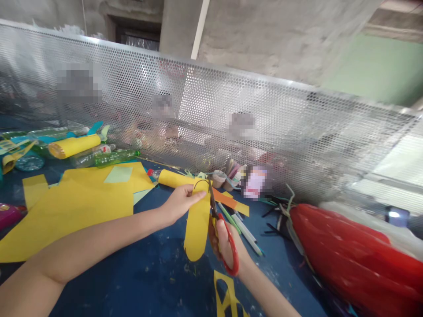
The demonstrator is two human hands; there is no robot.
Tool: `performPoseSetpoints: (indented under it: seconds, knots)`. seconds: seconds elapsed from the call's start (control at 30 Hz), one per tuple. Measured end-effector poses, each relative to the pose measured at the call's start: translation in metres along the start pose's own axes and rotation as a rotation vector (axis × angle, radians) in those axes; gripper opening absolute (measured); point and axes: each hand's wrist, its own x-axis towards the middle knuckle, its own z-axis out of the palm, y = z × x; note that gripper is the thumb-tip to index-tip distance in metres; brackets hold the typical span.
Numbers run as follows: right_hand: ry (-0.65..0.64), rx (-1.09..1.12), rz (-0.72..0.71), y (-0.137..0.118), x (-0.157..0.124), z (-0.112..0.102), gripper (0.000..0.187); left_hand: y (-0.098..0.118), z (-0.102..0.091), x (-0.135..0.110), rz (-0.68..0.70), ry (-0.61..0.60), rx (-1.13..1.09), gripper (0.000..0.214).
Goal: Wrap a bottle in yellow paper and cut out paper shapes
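Observation:
My left hand pinches the upper part of a long yellow paper strip, thumb on its face. The strip's lower end is rounded, and a dark curved line is drawn near its top. In my right hand are red-handled scissors, with fingers through the loops. Their dark blades point up along the strip's right edge near the drawn curve. Whether the blades are parted is hard to make out. Just behind the strip lies a bottle wrapped in yellow paper with a red cap.
Large yellow sheets cover the table's left side. Several markers lie right of the scissors, and cut yellow scraps sit at the front. Plastic bottles line the back left. A red plastic bag bulges at right. A perforated metal panel stands behind.

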Motion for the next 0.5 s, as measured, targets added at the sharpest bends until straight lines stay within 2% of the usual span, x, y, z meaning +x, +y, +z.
performPoseSetpoints:
  seconds: [0.3, 0.5]
  knots:
    - [-0.009, 0.044, 0.043, 0.0058, 0.0013, 0.0021, 0.055, -0.0016, 0.0014, -0.0027, -0.043, -0.064, -0.122, 0.030]
    - [-0.003, 0.043, 0.049, 0.0005, -0.0012, 0.0016, 0.056, -0.0019, 0.0019, -0.0037, -0.060, -0.042, -0.172, 0.023]
